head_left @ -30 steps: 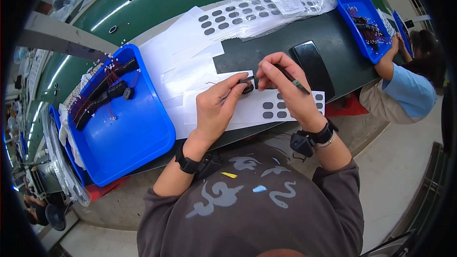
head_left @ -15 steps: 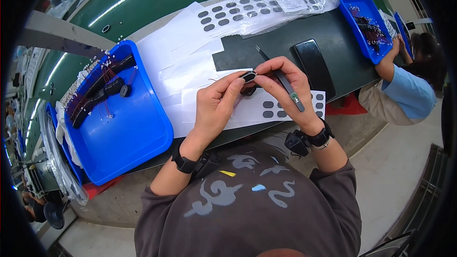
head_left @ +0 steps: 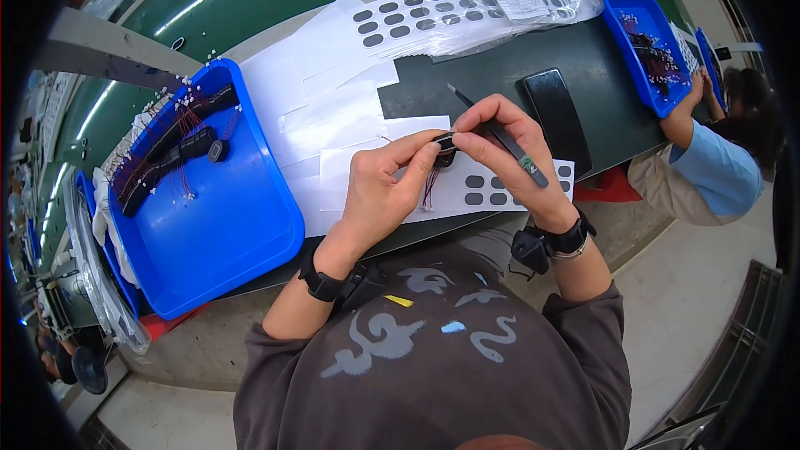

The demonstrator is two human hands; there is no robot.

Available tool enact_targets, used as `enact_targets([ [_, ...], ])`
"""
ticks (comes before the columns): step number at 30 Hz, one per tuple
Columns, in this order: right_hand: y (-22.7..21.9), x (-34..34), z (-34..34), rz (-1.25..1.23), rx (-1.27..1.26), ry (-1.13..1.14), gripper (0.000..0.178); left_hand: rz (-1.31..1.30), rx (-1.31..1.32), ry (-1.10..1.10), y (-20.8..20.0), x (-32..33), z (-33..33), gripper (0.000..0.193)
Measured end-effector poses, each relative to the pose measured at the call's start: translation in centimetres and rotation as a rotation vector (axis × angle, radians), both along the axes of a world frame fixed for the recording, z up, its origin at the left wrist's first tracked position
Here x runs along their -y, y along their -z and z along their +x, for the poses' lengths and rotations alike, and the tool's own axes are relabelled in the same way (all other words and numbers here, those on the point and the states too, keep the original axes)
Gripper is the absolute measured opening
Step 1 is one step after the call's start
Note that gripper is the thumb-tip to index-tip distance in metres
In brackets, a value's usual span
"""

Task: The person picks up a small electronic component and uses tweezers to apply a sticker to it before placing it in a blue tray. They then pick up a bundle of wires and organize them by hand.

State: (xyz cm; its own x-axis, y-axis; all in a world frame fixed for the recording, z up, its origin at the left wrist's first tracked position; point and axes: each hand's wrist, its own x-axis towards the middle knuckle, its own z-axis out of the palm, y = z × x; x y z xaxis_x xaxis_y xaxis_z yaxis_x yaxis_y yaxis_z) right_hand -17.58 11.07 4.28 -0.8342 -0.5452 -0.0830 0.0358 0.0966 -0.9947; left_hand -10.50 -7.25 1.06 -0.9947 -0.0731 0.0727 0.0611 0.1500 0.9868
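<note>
My left hand (head_left: 385, 186) and my right hand (head_left: 510, 154) meet over the white sheets, both pinching a small black part (head_left: 445, 145) with thin red wires (head_left: 430, 187) hanging from it. A pair of dark tweezers (head_left: 497, 135) also lies across my right hand's fingers, its tip pointing up and left. Under the hands lies a white backing sheet with grey oval pads (head_left: 498, 183).
A big blue tray (head_left: 208, 208) at my left holds several black wired parts (head_left: 171, 150). A black oblong block (head_left: 557, 117) lies right of my hands. A clear bag of grey pad sheets (head_left: 467, 12) lies at the back. Another person (head_left: 717, 158) works at a small blue tray (head_left: 646, 50).
Both hands have drawn together on the small black part. The tweezers have swung from lying low across the sheet to pointing up and left.
</note>
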Motion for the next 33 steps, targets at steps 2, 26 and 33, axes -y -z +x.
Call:
enact_targets([
  [2, 0.0, 0.1, 0.3, 0.017, -0.026, 0.001, 0.011, -0.006, -0.014, -0.010, 0.4, -0.1, 0.1, 0.021],
  [26, 1.3, 0.3, 2.6, 0.034, -0.456, 0.079, 0.022, 0.251, 0.048, 0.055, -0.3, -0.1, 0.2, 0.022],
  [33, 1.8, 0.0, 2.1, -0.067, -0.284, 0.167, 0.023, 0.377, 0.026, 0.028, 0.0, -1.1, 0.1, 0.023],
])
